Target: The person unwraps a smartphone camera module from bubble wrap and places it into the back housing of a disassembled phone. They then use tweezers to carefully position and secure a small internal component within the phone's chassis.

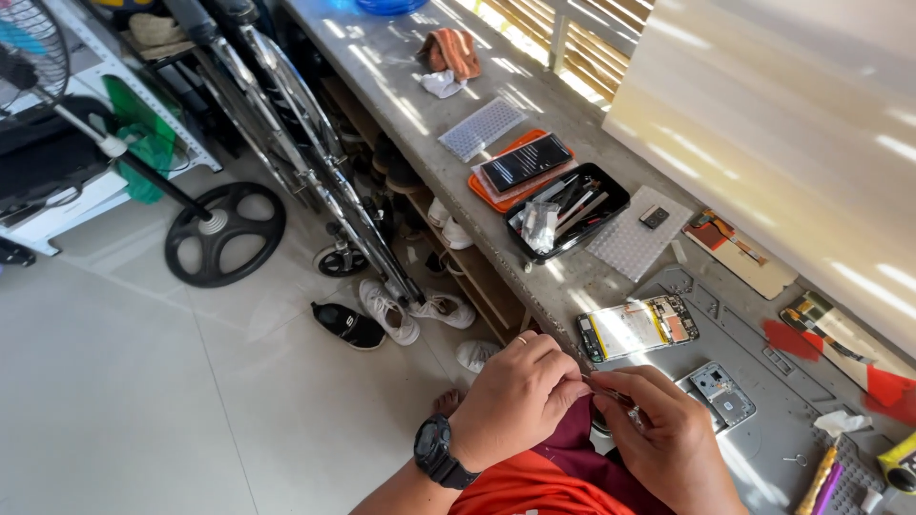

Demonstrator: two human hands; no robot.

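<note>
Pinching a thin metal tool between the fingers of both hands, I work just off the near edge of the table, over my lap. My left hand, with a dark watch on the wrist and a ring on one finger, has its fingers pressed together around the tool's near end; my right hand closes on the other end, though what small part sits at the tip is too tiny to tell.

Just beyond my hands, on the grey work mat, lies a detached phone back cover, and beside it the opened phone, its battery and boards bare. So I judge the taking-apart already done, with the inner work in hand and the closing up still left.

Farther along stand a black tray of tools, a perforated white pad with a small dark part on it, another phone on an orange pad, and a crumpled cloth at the far end.
</note>
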